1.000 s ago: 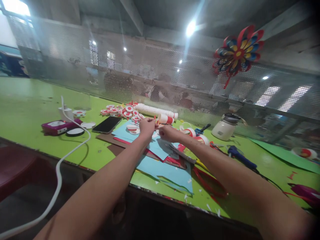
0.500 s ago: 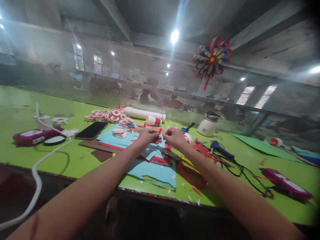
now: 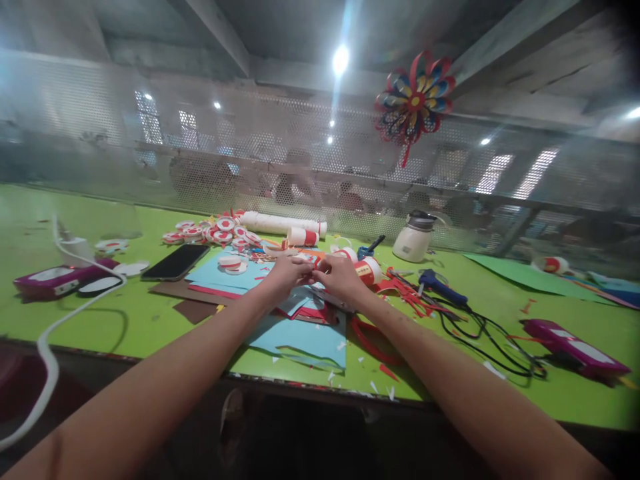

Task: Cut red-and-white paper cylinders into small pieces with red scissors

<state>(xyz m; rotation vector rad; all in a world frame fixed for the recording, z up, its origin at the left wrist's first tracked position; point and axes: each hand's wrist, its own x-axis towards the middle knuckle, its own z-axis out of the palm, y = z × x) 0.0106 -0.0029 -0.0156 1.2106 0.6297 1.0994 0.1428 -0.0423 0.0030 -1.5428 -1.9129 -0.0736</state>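
My left hand (image 3: pixel 286 273) and my right hand (image 3: pixel 340 276) meet fingertip to fingertip above a stack of blue and red paper sheets (image 3: pixel 300 333) on the green table (image 3: pixel 150 320). Between the fingers both hands pinch a small red paper piece (image 3: pixel 313 267); it is too small to make out its shape. Just beyond the hands stand red-and-white paper rolls (image 3: pixel 367 269). Red-handled scissors (image 3: pixel 370 340) lie under my right forearm.
A black phone (image 3: pixel 176 262), a pile of red-and-white paper discs (image 3: pixel 213 233) and a long white tube (image 3: pixel 283 224) lie at the back left. A cream jar (image 3: pixel 413 242), a blue glue gun (image 3: pixel 440 287) with black cord, and magenta devices (image 3: pixel 573 347) are on the right. A mesh screen (image 3: pixel 250 153) carries a paper pinwheel (image 3: pixel 413 100).
The view has swung to the right and down a little. Both hands stay together on the small red piece, shifting slightly nearer over the blue sheets.
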